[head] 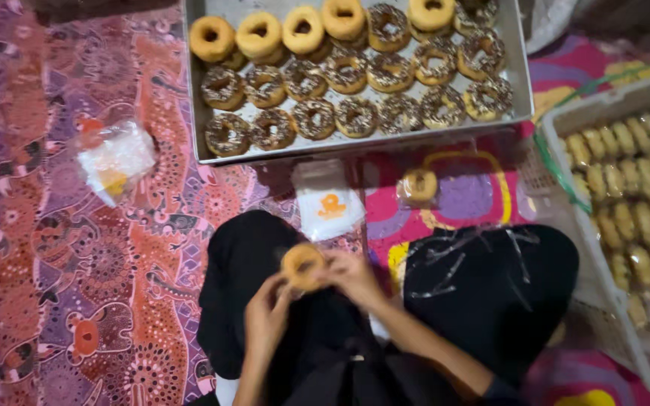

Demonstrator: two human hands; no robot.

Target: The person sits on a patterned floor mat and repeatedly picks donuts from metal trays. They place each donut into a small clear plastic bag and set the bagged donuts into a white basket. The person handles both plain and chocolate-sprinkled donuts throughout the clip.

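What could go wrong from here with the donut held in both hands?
1. The donut is pinched only by fingertips of the left hand and right hand over the lap; it might slip onto the dark clothing.
2. The frame is blurred, so whether a wrapper covers it is unclear; bare fingers could smear it.
3. A bagged donut lies loose on the mat by the knee and could get crushed.

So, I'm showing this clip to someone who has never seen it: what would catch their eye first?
Probably the metal tray at the top, packed with rows of ring doughnuts, most sprinkled dark, a few plain. Next, low in the middle, the left hand and right hand hold a single doughnut over the lap. At the right, a white crate holds bagged doughnuts.
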